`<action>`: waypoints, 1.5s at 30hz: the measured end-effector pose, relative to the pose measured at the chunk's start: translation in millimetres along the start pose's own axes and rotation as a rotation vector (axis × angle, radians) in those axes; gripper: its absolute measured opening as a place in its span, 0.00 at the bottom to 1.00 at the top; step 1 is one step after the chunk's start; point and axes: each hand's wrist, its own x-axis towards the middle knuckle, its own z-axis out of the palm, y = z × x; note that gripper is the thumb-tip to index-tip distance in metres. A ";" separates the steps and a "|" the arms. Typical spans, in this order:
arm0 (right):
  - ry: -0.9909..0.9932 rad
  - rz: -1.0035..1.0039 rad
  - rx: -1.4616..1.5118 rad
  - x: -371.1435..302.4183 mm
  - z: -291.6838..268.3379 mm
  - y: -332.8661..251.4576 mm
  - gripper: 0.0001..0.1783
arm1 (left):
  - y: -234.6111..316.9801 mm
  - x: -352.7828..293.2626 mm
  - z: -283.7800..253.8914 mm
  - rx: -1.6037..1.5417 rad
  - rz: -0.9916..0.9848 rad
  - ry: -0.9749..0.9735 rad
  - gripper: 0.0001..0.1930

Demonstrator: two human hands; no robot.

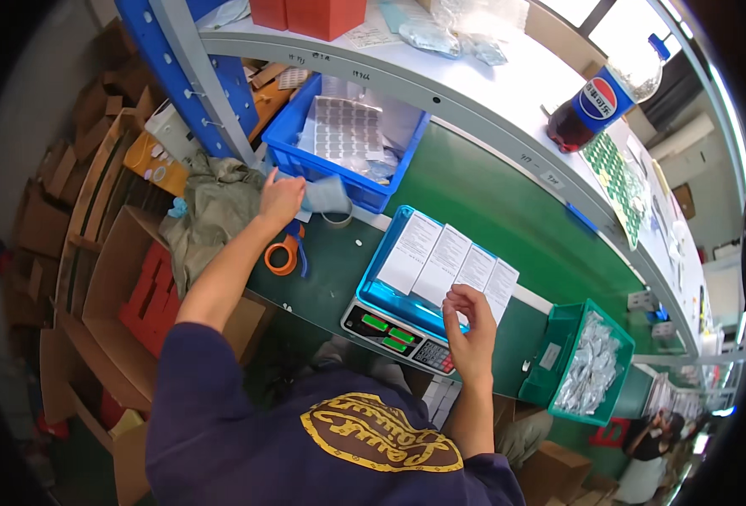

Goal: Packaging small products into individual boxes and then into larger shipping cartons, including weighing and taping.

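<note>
My left hand (pixel 282 197) reaches over the far left of the bench, fingers apart. It is beside a pale blue sheet-like thing (pixel 327 196), possibly a face mask; I see no hold on it. Over the near right corner of a digital scale (pixel 398 336) is my right hand (pixel 472 329), its fingers curved and thumb apart, with nothing visible between them. Several white printed slips (pixel 440 263) lie side by side on the scale's blue tray (pixel 379 268). The right hand's fingertips are close to the slips; whether they touch is unclear.
An orange tape roll (pixel 281 256) lies left of the scale. Behind it stands a blue bin (pixel 364 196) with sheets and bags. A green bin (pixel 542 384) of silvery packets is at right. Overhead, a shelf (pixel 491 110) carries a cola bottle (pixel 592 108). A cardboard box (pixel 120 312) stands left.
</note>
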 end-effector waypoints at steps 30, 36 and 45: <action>-0.144 0.035 0.180 -18.8 48.7 -51.9 0.18 | 136.9 -150.1 -152.1 -1.687 0.443 -0.415 0.21; -0.130 0.076 0.290 -26.0 44.3 -50.5 0.17 | 131.9 -149.0 -134.7 -1.957 0.413 -0.629 0.23; 0.038 0.006 0.091 -34.1 55.1 -55.4 0.14 | 132.3 -154.2 -142.3 -1.816 0.303 -0.573 0.23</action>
